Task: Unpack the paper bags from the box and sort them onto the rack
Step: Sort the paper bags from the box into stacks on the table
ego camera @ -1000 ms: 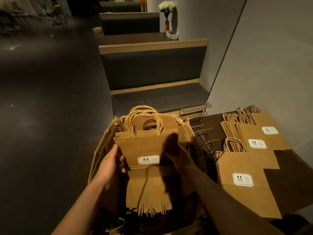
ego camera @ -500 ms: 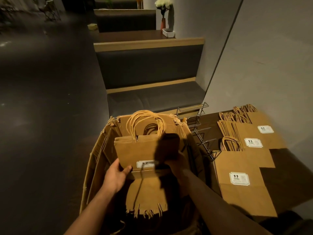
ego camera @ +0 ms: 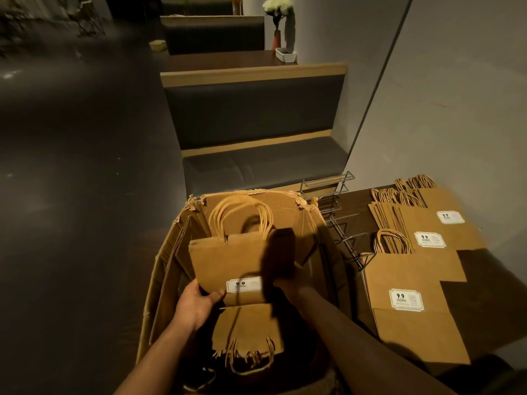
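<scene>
So there's a stack of flat paper bags held up inside the open cardboard box, handles pointing away, white label facing the camera. Left hand has its grip on the lower left edge, thumb curled over the front. Right hand is at the stack's right edge but sits in heavy shadow, so I can't tell what its grip is doing. More bags lie lower in the box. Just right of the box is the wire rack, then three piles of sorted bags flat on the dark bench.
</scene>
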Tool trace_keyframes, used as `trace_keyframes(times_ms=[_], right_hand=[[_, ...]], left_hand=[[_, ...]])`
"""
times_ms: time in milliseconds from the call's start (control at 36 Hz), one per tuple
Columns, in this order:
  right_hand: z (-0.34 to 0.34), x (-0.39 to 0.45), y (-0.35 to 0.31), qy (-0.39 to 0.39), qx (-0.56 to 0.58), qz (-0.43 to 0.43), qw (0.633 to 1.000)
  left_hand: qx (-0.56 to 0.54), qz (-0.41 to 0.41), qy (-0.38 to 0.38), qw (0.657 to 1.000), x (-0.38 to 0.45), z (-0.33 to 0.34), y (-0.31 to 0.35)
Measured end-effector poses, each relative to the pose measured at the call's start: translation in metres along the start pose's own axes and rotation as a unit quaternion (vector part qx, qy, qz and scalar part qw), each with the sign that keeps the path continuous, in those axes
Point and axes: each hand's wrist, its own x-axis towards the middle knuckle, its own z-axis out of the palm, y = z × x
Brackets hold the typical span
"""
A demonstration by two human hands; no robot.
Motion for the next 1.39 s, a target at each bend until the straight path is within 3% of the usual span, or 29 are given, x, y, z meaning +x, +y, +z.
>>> trace_keyframes(times_ms=[83, 194, 306, 472, 806, 1056, 1222, 1389], right_hand=[[-0.003, 0.002, -0.001, 0.023, 0.027, -0.005, 0.999], [-0.004, 0.001, 0.002, -0.015, -0.007, -0.011, 1.0], [-0.013, 0.002, -0.01, -0.008, 0.037, -0.037, 0.999], [-0.045, -0.002, -0.037, -0.024, 0.068, -0.042, 0.997], [-0.105, -0.043, -0.055, -0.016, 0.15, -0.039, 0.988], [-0.167, -0.045, -0.044, -0.033, 0.255, 0.007, 0.966], [-0.222, -0.035, -0.036, 0.017, 0.203, -0.028, 0.979], [-0.269, -0.014, -0.024, -0.021, 0.234, 0.004, 0.972]], left_hand=[[-0.002, 0.019, 0.005, 1.0, -0.002, -0.003, 0.007], [0.033, 0.02, -0.003, 0.999, -0.006, -0.007, 0.009], [0.002, 0.057, -0.021, 0.998, -0.01, -0.014, 0.021], [-0.123, 0.089, -0.112, 0.982, -0.034, -0.018, 0.057], [-0.315, 0.012, -0.22, 0.923, -0.058, 0.024, 0.096], [-0.366, -0.02, -0.253, 0.895, -0.065, 0.077, 0.109], [-0.367, -0.028, -0.228, 0.901, -0.066, 0.128, 0.122], [-0.389, -0.037, -0.212, 0.896, -0.072, 0.174, 0.129]])
